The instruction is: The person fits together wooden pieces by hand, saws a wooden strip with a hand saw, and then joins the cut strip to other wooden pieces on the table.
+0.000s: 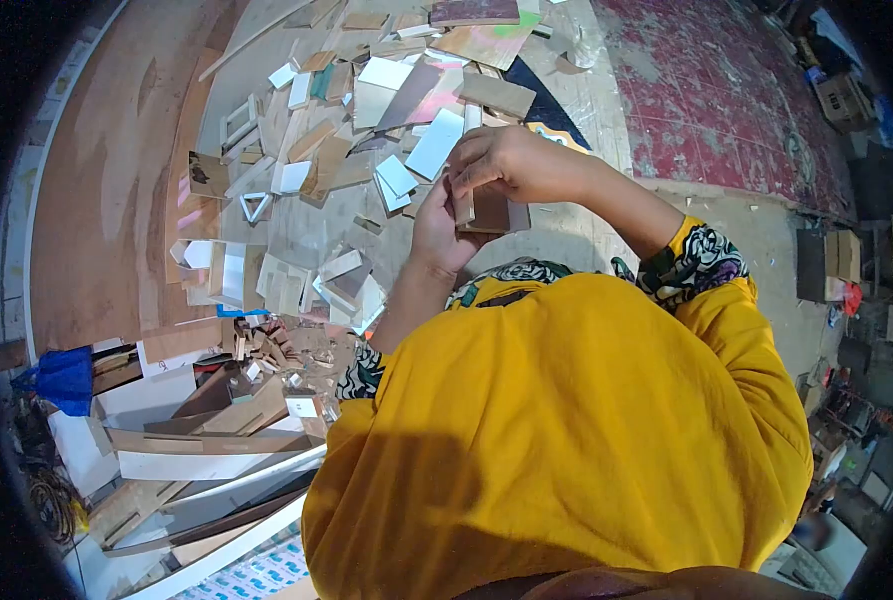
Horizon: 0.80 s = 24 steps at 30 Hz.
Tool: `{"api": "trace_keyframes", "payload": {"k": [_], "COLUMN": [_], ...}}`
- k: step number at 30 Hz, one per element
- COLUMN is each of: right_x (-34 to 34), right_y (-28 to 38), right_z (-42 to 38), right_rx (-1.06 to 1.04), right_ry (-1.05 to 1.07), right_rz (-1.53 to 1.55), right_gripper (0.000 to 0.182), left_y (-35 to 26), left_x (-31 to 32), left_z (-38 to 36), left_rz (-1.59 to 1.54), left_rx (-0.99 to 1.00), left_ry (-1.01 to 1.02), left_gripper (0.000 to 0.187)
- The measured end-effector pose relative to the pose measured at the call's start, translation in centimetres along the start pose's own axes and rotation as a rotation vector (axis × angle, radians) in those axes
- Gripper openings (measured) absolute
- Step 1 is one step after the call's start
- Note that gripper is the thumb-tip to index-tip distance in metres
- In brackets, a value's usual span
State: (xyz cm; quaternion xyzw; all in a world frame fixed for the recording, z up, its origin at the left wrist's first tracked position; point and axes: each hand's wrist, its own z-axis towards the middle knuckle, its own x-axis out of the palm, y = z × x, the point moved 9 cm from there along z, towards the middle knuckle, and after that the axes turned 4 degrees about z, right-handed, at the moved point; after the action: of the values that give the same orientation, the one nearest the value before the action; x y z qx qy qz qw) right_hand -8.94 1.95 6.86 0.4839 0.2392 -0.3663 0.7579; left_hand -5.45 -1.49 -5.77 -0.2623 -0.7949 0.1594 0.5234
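Observation:
My left hand (438,235) is wrapped round the left side and underside of a small brown wooden piece (488,212), held in front of my chest. It looks box-like, with a lighter edge facing me. My right hand (521,165) comes over its top from the right, with thumb and fingers closed on the upper edge. Part of the piece is hidden behind the fingers, so whether it is one part or several joined cannot be made out. Just beyond the hands lie pale white offcuts (434,143) on the floor.
Scattered wood and board scraps (311,140) cover the floor ahead and to the left. A long brown board (106,180) lies at far left, near a blue bag (64,380). Stacked strips (216,465) fill the lower left. Red tiles (716,90) lie at upper right; cardboard boxes (846,257) stand at right.

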Motion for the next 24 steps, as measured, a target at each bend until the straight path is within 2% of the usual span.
{"api": "trace_keyframes", "payload": {"k": [1, 3, 4, 5, 6, 7, 9, 10, 13, 20, 23, 24], "right_x": [-0.2, -2.1, -2.4, -3.2, -3.7, -3.7, -1.4, -1.2, -1.0, -0.8, -0.7, -1.9], "right_y": [0.4, 1.1, 1.0, -0.3, -1.6, -2.1, -3.9, -3.8, -3.8, -3.9, -3.3, -2.0], "right_z": [0.0, 0.0, 0.1, -0.2, -0.7, -0.9, -1.4, -1.5, -1.6, -1.5, -1.6, -1.4], "right_rx": [0.001, 0.045, 0.045, 0.16, 0.277, 0.279, 0.439, 0.469, 0.499, 0.467, 0.472, 0.354], "right_ry": [-0.003, -0.156, -0.158, -0.221, -0.283, -0.286, -0.089, -0.069, -0.11, -0.089, -0.042, -0.085], "right_rz": [-0.003, 0.106, 0.104, 0.153, 0.202, 0.201, 0.389, 0.344, 0.455, 0.399, 0.514, 0.268], "right_gripper": [0.039, 0.041, 0.041, 0.044, 0.047, 0.047, 0.044, 0.037, 0.034, 0.033, 0.042, 0.054], "left_y": [0.1, 0.1, -0.3, -0.7, -0.7, -0.6, -0.7, -0.8, -0.6, -0.6, -1.2, -1.8], "left_x": [-0.1, -0.1, 1.1, 2.1, 2.2, 2.2, 2.9, 3.0, 2.9, 3.3, 2.7, 3.0], "left_z": [-0.3, -0.6, -0.7, -0.8, -1.0, -1.2, -1.4, -1.4, -1.6, -1.9, -1.9, -2.1], "left_rz": [-0.007, -0.012, -0.079, -0.148, -0.184, -0.183, -0.194, -0.192, -0.175, -0.22, -0.156, -0.083], "left_rx": [-0.002, -0.006, 0.028, 0.061, 0.05, 0.047, 0.053, 0.052, 0.035, 0.038, 0.108, 0.161], "left_ry": [-0.028, -0.054, 0.048, 0.149, 0.159, 0.159, 0.225, 0.229, 0.219, 0.253, 0.251, 0.267], "left_gripper": [0.041, 0.042, 0.043, 0.044, 0.044, 0.044, 0.045, 0.045, 0.044, 0.045, 0.046, 0.047]}}
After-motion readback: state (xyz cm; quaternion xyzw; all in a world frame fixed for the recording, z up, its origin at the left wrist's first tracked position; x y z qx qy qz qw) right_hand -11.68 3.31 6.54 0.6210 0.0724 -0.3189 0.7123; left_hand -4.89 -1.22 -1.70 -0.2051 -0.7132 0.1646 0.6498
